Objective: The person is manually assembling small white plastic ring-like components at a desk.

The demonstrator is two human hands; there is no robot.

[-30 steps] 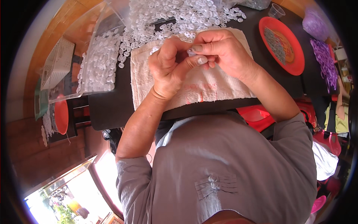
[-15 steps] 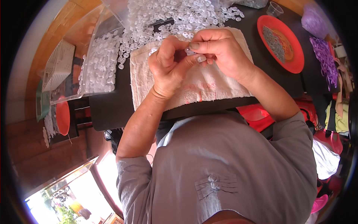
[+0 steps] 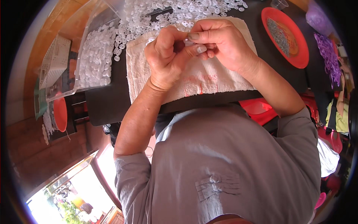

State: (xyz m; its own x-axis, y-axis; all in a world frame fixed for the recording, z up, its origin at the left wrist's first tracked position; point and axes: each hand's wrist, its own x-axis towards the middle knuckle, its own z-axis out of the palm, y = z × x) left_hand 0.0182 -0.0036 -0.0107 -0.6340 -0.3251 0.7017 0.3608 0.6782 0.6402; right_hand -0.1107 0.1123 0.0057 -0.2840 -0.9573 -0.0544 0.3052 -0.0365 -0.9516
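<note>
A: Two hands, item 1: left hand (image 3: 166, 56) and right hand (image 3: 220, 44) meet above the white woven cloth (image 3: 194, 80), fingertips pinched narrow on a small white plastic piece (image 3: 189, 42), mostly hidden.

B: Handling?

A: Judgement: keep the pinch low over the cloth so a slip lands soft.

B: Qty, outward?

A: Loose white plastic rings (image 3: 179, 11): too many to count. Clear bag of the same (image 3: 95, 56): 1. Round red plastic plate w/ metal bits (image 3: 300, 48): 1. Black tabletop (image 3: 108, 100): 1.
</note>
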